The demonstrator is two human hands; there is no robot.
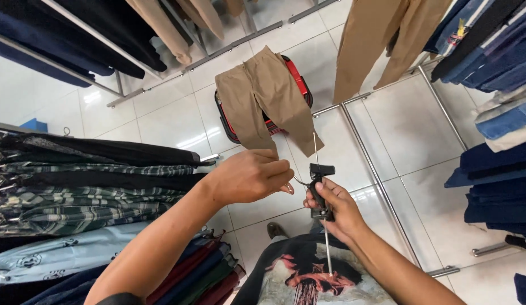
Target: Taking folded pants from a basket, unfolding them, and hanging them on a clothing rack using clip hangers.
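Observation:
My right hand [337,210] grips a black tagging gun [319,186] with a thin strip of plastic fasteners running up and down through it. My left hand [249,176] is closed just left of the gun's tip, pinching something small there that I cannot make out. Beyond both hands, a pair of tan trousers [264,96] lies draped over a red and black shopping basket [295,76] on the white tiled floor.
Folded plaid shirts and coloured garments [87,192] hang in a row at the left. Dark blue clothes [500,169] hang at the right. Metal rack rails [381,181] cross the floor. More tan trousers [381,39] hang at the back. My printed dark shirt [308,277] shows below.

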